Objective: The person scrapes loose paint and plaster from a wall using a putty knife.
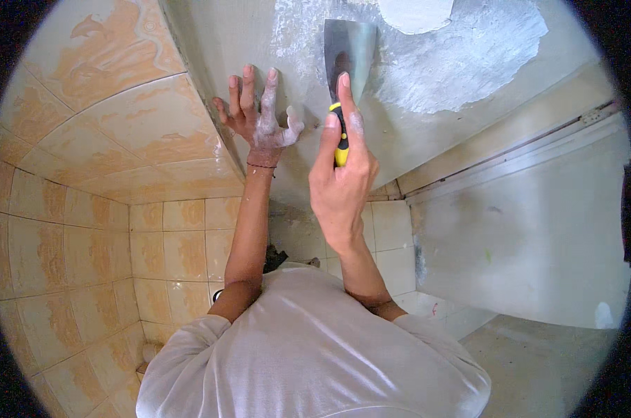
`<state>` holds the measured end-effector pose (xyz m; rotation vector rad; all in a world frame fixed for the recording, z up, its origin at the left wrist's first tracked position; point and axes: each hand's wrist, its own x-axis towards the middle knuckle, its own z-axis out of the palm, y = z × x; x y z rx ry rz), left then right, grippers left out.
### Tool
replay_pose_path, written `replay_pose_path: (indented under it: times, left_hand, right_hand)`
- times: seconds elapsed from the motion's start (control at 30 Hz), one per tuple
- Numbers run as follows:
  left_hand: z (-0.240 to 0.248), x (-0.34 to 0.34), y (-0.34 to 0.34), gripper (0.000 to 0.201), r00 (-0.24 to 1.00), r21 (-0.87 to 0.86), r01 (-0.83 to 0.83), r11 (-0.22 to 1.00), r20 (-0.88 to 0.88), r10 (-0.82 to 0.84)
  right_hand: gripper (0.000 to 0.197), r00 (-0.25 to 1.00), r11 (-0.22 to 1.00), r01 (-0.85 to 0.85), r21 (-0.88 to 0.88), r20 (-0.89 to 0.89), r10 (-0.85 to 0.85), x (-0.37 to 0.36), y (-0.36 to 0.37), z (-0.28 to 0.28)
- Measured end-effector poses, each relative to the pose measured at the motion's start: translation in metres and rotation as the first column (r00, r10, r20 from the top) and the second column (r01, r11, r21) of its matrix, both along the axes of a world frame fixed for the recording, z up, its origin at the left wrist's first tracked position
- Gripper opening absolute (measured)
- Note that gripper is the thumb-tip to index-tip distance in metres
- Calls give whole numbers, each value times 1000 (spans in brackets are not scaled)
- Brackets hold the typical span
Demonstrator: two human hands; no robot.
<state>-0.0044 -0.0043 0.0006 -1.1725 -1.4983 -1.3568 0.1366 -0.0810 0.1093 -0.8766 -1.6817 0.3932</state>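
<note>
In my right hand [344,167] is a putty knife [350,59] with a wide metal blade and a yellow and black handle. My index finger stretches along it onto the base of the blade. The blade lies against or close over the grey wall [294,167]; exact contact cannot be told. My left hand [256,115], dusted with white, has its fingers spread on the wall, left of the knife. Right of the blade, a pale rough patch [455,70] spreads over the wall, with a white rounded spot [416,12] at its top.
Cream and orange patterned tiles [106,118] cover the wall at left, meeting the grey surface along an edge beside my left hand. At right are a door frame [510,157] and a pale grey door panel [517,237]. Grey floor [531,362] shows at lower right.
</note>
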Motion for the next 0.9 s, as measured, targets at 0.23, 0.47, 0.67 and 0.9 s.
replay_pose_path:
  times: [0.23, 0.47, 0.67, 0.9]
  left_hand:
    - [0, 0, 0, 62, 1000, -22, 15, 1000, 10, -14]
    - [1, -1, 1, 61, 1000, 11, 4, 1000, -3, -4]
    - [1, -1, -2, 62, 1000, -16, 4, 1000, 1, -4]
    - [-1, -1, -1, 62, 1000, -34, -10, 999, 8, 10]
  right_hand:
    - [40, 999, 990, 37, 136, -6, -36, -1, 7, -4]
    - [41, 999, 999, -22, 39, -45, 24, 0, -1, 5]
    - [41, 997, 999, -33, 35, -71, 35, -2, 0, 7]
    - [42, 999, 999, -8, -31, -44, 7, -3, -3, 6]
